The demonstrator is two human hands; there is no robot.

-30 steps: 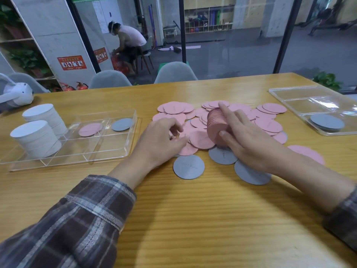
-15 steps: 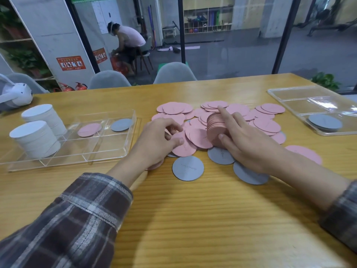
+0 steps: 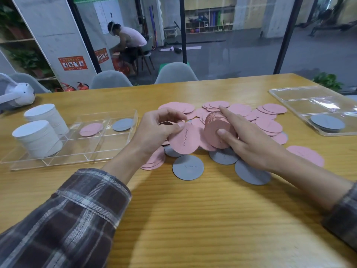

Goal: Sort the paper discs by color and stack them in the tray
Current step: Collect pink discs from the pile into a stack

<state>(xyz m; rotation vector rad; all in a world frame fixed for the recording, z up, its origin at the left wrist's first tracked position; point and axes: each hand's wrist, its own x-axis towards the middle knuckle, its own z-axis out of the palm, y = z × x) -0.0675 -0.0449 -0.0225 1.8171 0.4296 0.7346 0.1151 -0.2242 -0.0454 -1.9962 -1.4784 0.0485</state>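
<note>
The person's right hand grips a thick stack of pink discs held on edge over the heap, with the thumb pressed on its front face and the forefinger laid along the top. The left hand pinches a single pink disc between thumb and fingers, just beside that stack. Loose pink discs lie spread across the wooden table, with a few grey discs at the near edge of the heap. The left tray holds two white stacks, one pink disc and one grey. The right tray holds a low grey stack.
</note>
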